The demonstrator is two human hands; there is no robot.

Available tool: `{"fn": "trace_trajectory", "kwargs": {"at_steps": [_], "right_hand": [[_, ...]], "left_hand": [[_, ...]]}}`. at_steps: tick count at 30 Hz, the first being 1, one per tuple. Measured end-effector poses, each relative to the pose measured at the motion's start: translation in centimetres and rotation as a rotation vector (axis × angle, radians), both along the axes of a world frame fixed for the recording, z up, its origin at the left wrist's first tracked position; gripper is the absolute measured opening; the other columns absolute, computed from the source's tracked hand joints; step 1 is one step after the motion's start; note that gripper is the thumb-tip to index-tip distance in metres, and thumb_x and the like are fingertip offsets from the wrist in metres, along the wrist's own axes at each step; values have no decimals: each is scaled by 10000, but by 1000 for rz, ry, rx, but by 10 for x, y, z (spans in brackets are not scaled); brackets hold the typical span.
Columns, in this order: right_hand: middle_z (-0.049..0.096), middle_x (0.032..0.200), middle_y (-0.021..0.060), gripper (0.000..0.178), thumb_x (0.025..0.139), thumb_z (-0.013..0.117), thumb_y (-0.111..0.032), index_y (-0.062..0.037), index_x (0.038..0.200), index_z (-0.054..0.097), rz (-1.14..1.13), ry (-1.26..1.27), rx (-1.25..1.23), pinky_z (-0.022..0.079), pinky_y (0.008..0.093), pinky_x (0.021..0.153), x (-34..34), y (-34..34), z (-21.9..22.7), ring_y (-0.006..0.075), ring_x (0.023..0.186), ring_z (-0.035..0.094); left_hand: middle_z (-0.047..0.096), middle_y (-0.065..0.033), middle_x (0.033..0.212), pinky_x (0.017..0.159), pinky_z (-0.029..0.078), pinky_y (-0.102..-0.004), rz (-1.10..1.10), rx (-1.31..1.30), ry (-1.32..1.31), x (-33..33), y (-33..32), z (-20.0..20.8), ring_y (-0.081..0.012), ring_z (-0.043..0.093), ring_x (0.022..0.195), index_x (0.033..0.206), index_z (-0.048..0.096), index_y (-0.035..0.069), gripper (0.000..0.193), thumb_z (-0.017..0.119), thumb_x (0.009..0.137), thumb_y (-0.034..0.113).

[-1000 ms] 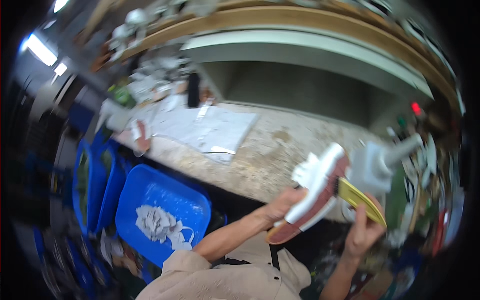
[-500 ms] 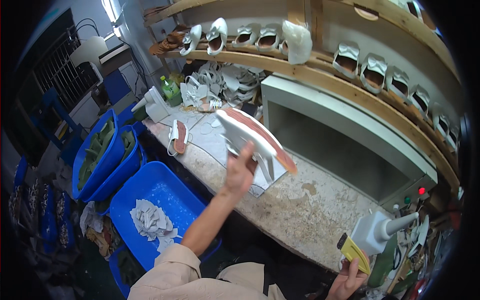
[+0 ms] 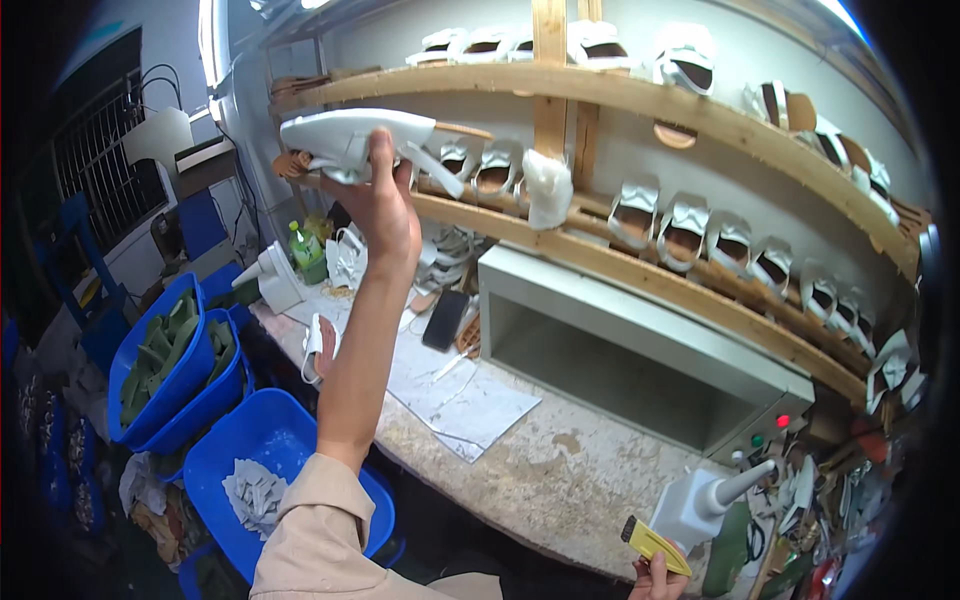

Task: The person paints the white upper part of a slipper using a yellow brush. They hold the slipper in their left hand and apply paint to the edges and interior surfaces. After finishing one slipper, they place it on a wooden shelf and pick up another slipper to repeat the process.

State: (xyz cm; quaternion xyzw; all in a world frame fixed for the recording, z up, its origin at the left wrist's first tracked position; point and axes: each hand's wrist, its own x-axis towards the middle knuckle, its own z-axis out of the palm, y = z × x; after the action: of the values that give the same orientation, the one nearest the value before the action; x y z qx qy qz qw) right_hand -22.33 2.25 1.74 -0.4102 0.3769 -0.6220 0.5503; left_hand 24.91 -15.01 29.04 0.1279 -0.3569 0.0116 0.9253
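Note:
My left hand (image 3: 388, 215) is raised to the wooden shelves, closed around a white shoe (image 3: 345, 132) with a loose white strap and a thin brown strip jutting from its right end. The shoe is held sideways in front of the lower shelf; whether it touches the shelf I cannot tell. Down at the lower right, my right hand (image 3: 655, 580) grips a yellow-handled brush (image 3: 656, 548) with short dark bristles. Just beyond the brush stands a white spouted bottle (image 3: 690, 510) at the bench's right end.
White shoes (image 3: 690, 232) line the lower shelf (image 3: 600, 255), with others above. A grey open-fronted box (image 3: 640, 345) sits on the worn bench (image 3: 560, 475), near a dark phone (image 3: 446, 320) and white sheet (image 3: 490, 400). Blue tubs (image 3: 210, 440) stand at left.
My left hand has lifted the shoe from above the bench up and leftward to the shelves. The view has tilted upward, showing the upper shelf. My right hand still holds the brush.

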Motion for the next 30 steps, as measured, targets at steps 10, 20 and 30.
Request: {"fn": "trace_trajectory", "kwargs": {"at_steps": [10, 20, 30], "right_hand": [[665, 1018, 69, 164, 940, 652, -73, 7, 1083, 650, -100, 62, 16, 528, 339, 771, -31, -3, 8, 172, 874, 634], [667, 1071, 95, 224, 918, 665, -32, 18, 1134, 635, -223, -16, 32, 546, 332, 808, -55, 23, 5, 194, 942, 648], [680, 1048, 102, 205, 907, 671, -8, 33, 1107, 655, -317, -83, 64, 574, 321, 758, -91, 46, 13, 198, 900, 666]], "left_hand": [[486, -111, 1258, 875, 602, -385, -133, -53, -307, -106, -30, 114, -233, 581, 1121, 1303, 261, 127, 651, 747, 871, 148], [455, -246, 1154, 901, 491, -479, 481, 336, -581, -264, -140, 195, -356, 560, 1038, 1216, 320, 30, 747, 830, 735, 290], [679, -215, 1016, 865, 516, -411, 724, 842, -1160, -279, -159, 195, -319, 664, 954, 1137, 574, -44, 751, 743, 706, 549]]}}
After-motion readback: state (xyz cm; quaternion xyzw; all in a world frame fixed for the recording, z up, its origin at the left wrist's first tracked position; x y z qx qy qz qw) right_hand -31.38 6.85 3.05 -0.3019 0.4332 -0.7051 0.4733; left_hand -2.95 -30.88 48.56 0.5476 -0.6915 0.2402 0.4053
